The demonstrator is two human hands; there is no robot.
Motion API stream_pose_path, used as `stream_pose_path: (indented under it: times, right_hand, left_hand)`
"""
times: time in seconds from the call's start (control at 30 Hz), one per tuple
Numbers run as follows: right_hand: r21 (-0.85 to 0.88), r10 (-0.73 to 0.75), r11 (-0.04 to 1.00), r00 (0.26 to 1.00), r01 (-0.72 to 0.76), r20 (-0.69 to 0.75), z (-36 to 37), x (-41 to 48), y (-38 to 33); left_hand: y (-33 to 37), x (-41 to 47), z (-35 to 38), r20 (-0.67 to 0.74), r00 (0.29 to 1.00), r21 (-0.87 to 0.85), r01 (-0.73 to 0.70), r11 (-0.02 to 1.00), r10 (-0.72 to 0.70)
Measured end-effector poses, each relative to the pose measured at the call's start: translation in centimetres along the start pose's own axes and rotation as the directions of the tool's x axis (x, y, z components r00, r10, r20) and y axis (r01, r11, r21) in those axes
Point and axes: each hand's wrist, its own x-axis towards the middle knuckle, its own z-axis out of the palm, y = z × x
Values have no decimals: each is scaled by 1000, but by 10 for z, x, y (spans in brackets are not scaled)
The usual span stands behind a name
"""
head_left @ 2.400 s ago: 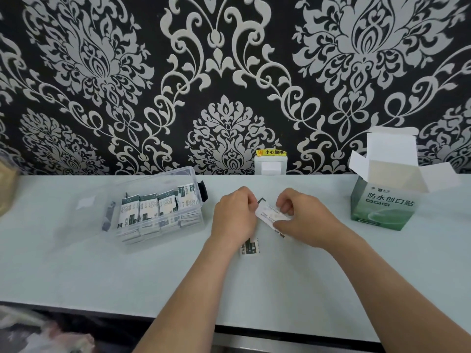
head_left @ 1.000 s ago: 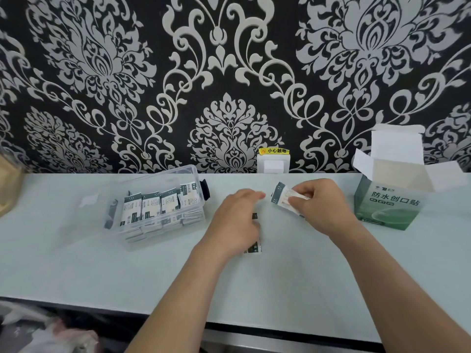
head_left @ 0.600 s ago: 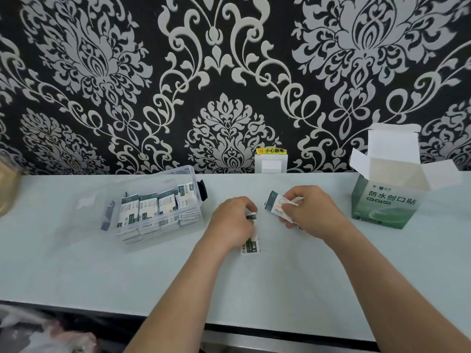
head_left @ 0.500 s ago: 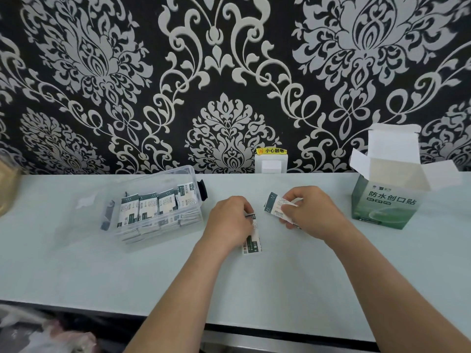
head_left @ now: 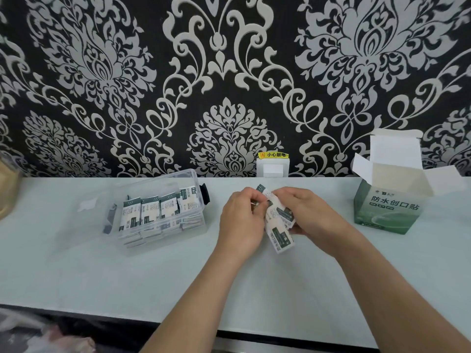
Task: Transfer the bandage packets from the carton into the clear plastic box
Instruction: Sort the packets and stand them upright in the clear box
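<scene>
Both hands meet over the middle of the pale table, holding a small bundle of white-and-green bandage packets. My left hand pinches the bundle's upper end. My right hand grips it from the right, fingers curled round the packets. One packet's green end sticks out below my hands. The clear plastic box stands to the left, lid off, with several packets standing upright in a row inside. The green carton stands at the right, its white flaps open; its inside is hidden.
A white wall socket with a yellow warning label sits at the table's back edge, against the patterned wall. A brown object shows at the far left edge. The table's front edge runs along the bottom.
The left hand has lifted the packet that lay on the table and brought it to the packets in the right hand. Both hands now hold one bundle together.
</scene>
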Motion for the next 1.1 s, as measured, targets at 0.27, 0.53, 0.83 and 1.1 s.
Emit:
stream_pose_path:
  times: [0.27, 0.53, 0.83, 1.1]
  right_hand:
    - [94, -18, 996, 991, 5, 134, -2, -1, 0]
    - [80, -87, 991, 967, 109, -239, -10, 8, 1]
    - [-67, -152, 988, 936, 138, -316, -4, 16, 1]
    - [-336, -130, 939, 977, 68, -167, 13, 12, -3]
  left_hand:
    - [10, -3, 1, -167, 985, -303, -1, 953, -53]
    - [3, 5, -3, -12, 991, -346, 118, 931, -130]
    - [4, -3, -6, 226, 972, -288, 128, 949, -62]
    - [6, -7, -5, 268, 956, -314, 201, 928, -117]
